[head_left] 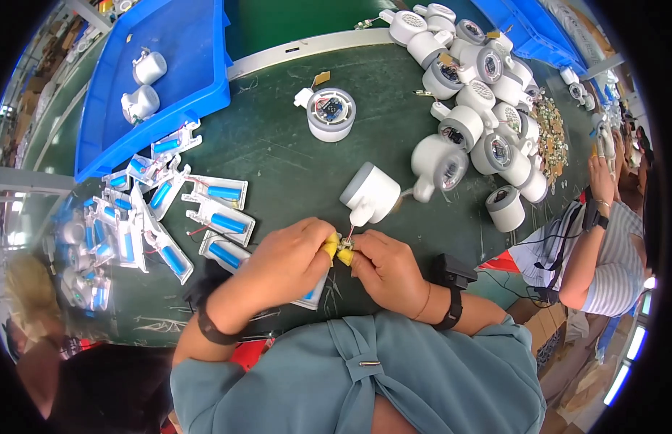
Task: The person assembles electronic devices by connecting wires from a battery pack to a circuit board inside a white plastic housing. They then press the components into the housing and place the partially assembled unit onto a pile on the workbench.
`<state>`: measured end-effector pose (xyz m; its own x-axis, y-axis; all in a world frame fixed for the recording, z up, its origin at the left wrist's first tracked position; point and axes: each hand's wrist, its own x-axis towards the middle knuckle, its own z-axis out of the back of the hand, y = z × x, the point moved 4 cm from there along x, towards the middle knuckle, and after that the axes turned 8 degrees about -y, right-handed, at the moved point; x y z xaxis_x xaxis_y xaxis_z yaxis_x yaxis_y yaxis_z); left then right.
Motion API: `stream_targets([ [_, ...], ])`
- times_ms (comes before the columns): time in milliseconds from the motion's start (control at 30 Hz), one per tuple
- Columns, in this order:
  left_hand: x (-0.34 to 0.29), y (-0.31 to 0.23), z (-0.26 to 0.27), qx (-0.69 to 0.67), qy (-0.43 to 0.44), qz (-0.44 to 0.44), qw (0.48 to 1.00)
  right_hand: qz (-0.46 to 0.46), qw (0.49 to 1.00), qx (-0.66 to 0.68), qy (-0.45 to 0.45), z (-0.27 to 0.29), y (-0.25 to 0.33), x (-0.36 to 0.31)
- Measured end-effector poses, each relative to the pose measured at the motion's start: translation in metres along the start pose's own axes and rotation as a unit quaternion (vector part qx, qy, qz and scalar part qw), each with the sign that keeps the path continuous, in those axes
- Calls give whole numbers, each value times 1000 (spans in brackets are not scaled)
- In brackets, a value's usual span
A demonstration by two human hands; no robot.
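My left hand [289, 259] and my right hand [390, 273] meet near the front of the table. Both are closed, thumbs and fingers pinching a small circuit board [346, 245] between them. Yellow covers wrap some of the fingertips and partly hide the board. Thin wires run from it to a white round housing [372, 194] that lies tilted just beyond my hands. Beside my left hand sits a white plastic holder with a blue cylindrical battery [227, 253]. Another such holder is partly hidden beneath my left forearm. Farther off stands a white-and-grey housing [331, 119], its inner circuit board showing.
Several white housings [477, 98] are heaped at the right, beside a pile of small boards [551, 137]. More battery holders [162, 194] spread at the left. A blue bin [219, 58] holds two housings. Another person's arm [583, 253] is at the right; someone else sits at the left.
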<state>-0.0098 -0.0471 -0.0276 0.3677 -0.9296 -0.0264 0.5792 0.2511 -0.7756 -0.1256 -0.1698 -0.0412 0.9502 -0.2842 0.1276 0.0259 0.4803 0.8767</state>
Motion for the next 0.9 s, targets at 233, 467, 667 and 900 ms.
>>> stream_targets([
  [233, -15, -15, -13, -76, -223, 51, 971, -3, 997, -31, -64, -1, 1, 3],
  [467, -17, -17, -19, -85, -227, 47, 969, 11, 997, -26, -77, -3, -1, 1],
  [667, -14, -12, -16, -86, -199, 38, 975, 13, 996, -23, -86, -4, -4, 3],
  [900, -19, -11, -1, -13, -150, 55, 987, -47, 998, 9, -28, 32, 19, -2],
])
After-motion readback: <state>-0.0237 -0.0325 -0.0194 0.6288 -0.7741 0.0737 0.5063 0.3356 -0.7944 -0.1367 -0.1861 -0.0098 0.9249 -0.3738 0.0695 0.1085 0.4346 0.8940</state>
